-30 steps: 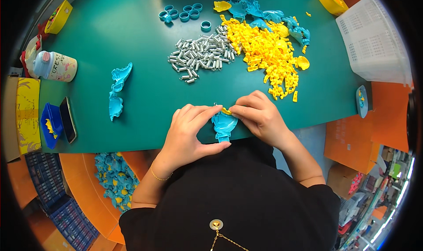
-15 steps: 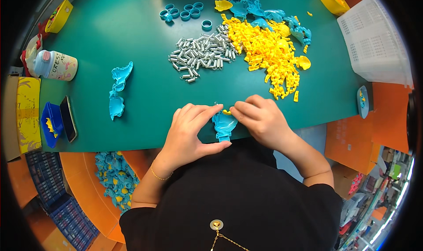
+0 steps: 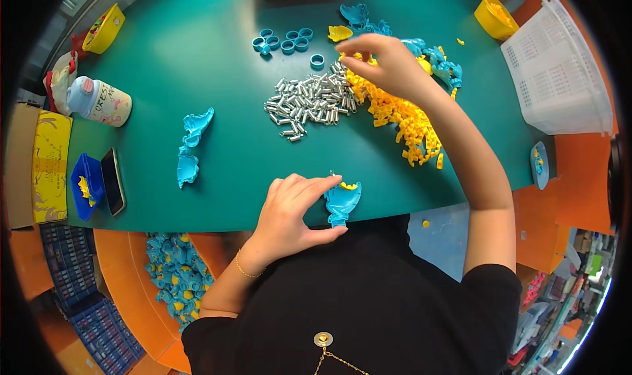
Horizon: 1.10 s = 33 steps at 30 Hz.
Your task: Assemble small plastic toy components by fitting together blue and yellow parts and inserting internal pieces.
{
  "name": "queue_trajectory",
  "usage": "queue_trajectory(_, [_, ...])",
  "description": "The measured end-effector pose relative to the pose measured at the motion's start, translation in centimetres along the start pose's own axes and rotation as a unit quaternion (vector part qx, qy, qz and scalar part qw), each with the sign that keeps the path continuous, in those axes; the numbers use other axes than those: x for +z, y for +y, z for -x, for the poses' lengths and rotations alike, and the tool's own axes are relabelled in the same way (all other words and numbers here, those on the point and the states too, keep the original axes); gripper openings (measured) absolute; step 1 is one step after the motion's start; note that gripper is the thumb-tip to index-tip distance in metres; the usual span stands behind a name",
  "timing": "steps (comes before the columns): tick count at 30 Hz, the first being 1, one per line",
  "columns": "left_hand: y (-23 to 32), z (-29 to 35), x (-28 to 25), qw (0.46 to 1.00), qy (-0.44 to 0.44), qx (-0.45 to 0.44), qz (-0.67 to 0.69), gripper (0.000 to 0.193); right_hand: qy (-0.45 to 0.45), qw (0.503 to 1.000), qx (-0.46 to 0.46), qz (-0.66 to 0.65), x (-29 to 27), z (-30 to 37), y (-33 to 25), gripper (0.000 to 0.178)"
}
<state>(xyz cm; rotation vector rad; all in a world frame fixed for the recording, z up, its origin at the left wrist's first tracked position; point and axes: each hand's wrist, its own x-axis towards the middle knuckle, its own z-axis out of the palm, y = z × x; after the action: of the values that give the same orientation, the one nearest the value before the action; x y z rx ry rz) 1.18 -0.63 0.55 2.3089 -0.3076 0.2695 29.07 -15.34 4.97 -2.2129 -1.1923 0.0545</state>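
Observation:
My left hand (image 3: 289, 210) grips a light-blue plastic shell half (image 3: 343, 202) between thumb and forefinger at the table's near edge. A small yellow piece (image 3: 349, 186) sits in the top of that shell, and a small metal tip shows by my forefinger. Stretched forward, my right hand (image 3: 385, 62) hovers over the far end of a heap of yellow plastic parts (image 3: 401, 121), thumb and fingers apart, with nothing visible between them. Beside the heap lies a pile of small metal springs (image 3: 309, 102). Blue shell pieces (image 3: 444, 69) lie beyond, partly hidden by my right hand.
Several dark-blue rings (image 3: 288, 47) lie at the back. Another blue shell (image 3: 191, 148) rests at left, near a phone (image 3: 113, 181), blue tray (image 3: 84, 200) and cup (image 3: 99, 102). A white basket (image 3: 556, 69) stands right; a box of blue-yellow parts (image 3: 174, 269) sits below the table.
My right hand has left the shell and reached forward over the yellow heap. My left hand still holds the shell. The view has shifted slightly, bringing a pink basket in at the top.

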Motion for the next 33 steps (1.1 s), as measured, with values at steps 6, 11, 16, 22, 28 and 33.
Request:
queue_trajectory(6, [0.0,0.0,-0.1,0.999,-0.006,-0.041,0.026,0.081,-0.142,0.980,-0.031,0.134,2.7,-5.9,1.1,0.045])
queue_trajectory(11, [-0.2,-0.1,-0.1,0.999,0.008,-0.033,0.024,0.081,-0.087,0.992,-0.032,0.081,1.1,-6.6,3.6,0.035])
queue_trajectory(16, [-0.1,0.1,0.0,0.999,0.017,-0.028,0.029,0.080,-0.056,0.959,-0.034,0.275,-0.2,-6.8,4.6,0.036])
queue_trajectory(22, [-0.1,-0.1,0.3,0.998,0.015,-0.047,0.030,0.077,-0.030,0.956,-0.037,0.289,0.1,-6.1,5.7,0.021])
queue_trajectory(28, [-0.4,0.2,0.3,0.997,0.036,-0.059,0.028,0.078,-0.068,0.984,-0.126,-0.105,-1.6,1.4,-2.7,0.014])
queue_trajectory(33, [-0.3,-0.3,0.8,0.997,0.063,-0.046,0.012,0.081,-0.149,0.977,-0.069,-0.134,1.3,12.2,-5.6,0.019])
